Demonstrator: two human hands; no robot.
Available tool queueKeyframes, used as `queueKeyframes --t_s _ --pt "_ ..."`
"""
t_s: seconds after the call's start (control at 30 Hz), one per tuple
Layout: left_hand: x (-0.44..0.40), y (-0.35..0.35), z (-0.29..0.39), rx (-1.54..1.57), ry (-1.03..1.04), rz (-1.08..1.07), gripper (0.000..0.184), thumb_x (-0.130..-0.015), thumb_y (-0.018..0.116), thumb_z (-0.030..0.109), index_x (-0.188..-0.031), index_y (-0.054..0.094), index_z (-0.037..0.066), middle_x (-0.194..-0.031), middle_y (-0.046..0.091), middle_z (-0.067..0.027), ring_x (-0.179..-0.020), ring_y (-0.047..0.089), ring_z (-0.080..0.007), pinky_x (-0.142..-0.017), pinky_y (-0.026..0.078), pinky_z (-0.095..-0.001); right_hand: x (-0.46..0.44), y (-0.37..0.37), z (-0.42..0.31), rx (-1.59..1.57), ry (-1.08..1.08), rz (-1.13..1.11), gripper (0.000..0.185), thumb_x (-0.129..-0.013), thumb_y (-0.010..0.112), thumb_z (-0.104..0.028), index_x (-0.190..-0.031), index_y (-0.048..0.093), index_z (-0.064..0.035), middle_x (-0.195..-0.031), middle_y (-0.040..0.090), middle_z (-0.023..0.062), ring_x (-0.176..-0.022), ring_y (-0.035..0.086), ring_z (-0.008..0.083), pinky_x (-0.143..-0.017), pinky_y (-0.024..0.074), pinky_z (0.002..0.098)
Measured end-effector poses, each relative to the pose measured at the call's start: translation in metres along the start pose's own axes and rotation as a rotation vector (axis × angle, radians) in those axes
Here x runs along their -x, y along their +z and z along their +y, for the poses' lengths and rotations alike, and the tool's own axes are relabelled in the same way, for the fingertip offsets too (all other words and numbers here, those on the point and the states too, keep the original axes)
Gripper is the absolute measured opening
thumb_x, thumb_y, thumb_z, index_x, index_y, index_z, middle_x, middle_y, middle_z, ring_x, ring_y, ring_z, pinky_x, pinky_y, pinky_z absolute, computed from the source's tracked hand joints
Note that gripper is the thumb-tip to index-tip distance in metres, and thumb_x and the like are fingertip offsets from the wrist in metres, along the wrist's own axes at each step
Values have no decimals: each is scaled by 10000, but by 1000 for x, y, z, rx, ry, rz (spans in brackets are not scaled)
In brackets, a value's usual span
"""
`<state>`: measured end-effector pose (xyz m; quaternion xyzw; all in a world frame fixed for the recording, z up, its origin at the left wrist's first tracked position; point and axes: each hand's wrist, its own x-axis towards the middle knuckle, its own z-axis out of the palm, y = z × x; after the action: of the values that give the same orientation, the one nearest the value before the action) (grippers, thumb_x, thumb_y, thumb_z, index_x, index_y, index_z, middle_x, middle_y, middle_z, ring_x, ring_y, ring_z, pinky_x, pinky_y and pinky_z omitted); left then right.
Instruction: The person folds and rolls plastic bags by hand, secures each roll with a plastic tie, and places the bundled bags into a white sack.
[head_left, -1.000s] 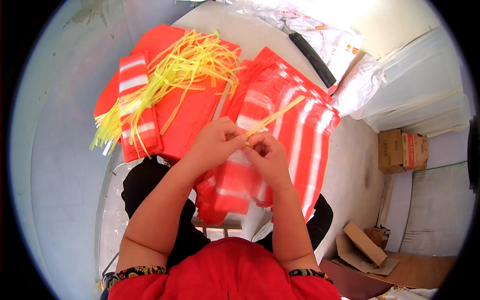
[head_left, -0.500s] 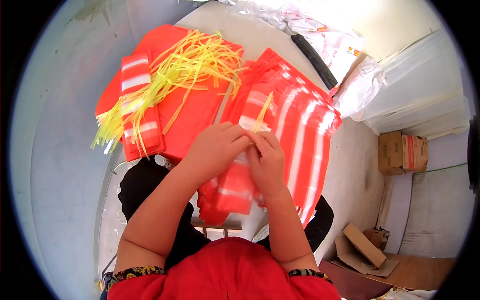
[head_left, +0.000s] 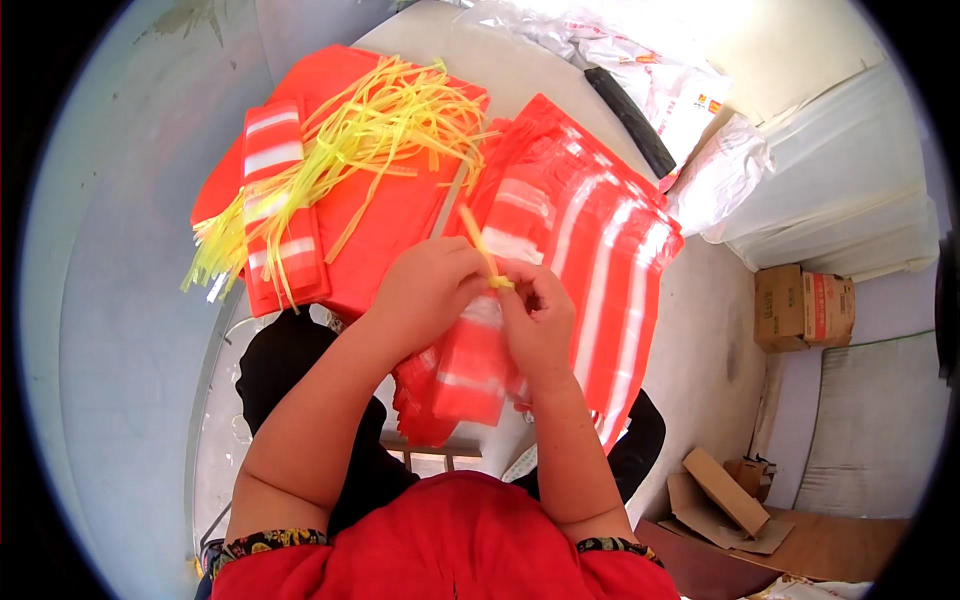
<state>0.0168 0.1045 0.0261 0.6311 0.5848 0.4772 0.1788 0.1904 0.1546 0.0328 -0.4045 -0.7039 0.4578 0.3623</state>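
My left hand and my right hand meet over red and white striped bags, fingers closed around a short yellow strip. A small loop or knot of the strip shows between the fingertips, and its free end points up and left. Under my hands lies a narrow folded striped bundle. To the left, a heap of loose yellow strips rests on red bags and across a folded striped bundle.
A black roll and white plastic sacks lie at the far side of the pale table. Cardboard boxes stand by the right wall. Opened cardboard is at the lower right.
The yellow strip's free end has swung from upper right to upper left, and a small loop or knot now shows. My hands have shifted slightly, both still on the strip.
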Motion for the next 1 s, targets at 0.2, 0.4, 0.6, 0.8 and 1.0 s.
queueKeyframes --t_s 0.2,0.4,0.6,0.8,1.0 --pt "-2 -3 1 27 -108 -56 100 -874 753 35 -965 711 35 -914 686 -125 -900 683 -333 -790 546 -409 -14 -26 -5 -297 282 -293 244 -946 623 84 -1143 668 -53 -1042 649 -5 -854 586 64 -736 476 229" --pt "-2 -2 -6 70 -86 -74 85 -887 723 16 -970 701 16 -910 684 -136 -900 683 -331 -795 545 -403 -10 -18 13 -94 125 -190 218 -938 639 87 -1102 694 -46 -1014 648 6 -892 607 92 -742 492 249" --pt "-2 1 -7 40 -128 -31 61 -900 695 10 -956 672 2 -909 675 -154 -890 678 -339 -785 543 -410 -6 -19 5 49 -110 -162 122 -931 698 47 -1031 715 -21 -1149 600 79 -984 631 175 -786 529 281" --pt "-5 9 -10 -289 -110 103 57 -907 698 32 -942 656 17 -892 654 -163 -862 670 -339 -768 543 -413 9 -34 29 34 -79 -242 152 -888 716 68 -1016 716 -13 -1311 540 107 -1144 602 225 -874 553 301" --pt "-9 8 -12 -34 -266 193 107 -915 736 79 -990 678 29 -868 649 -92 -815 657 -233 -758 545 -362 22 -34 19 267 -79 -25 524 -955 702 -94 -1440 524 -9 -1535 450 212 -1419 477 357 -1129 464 419"
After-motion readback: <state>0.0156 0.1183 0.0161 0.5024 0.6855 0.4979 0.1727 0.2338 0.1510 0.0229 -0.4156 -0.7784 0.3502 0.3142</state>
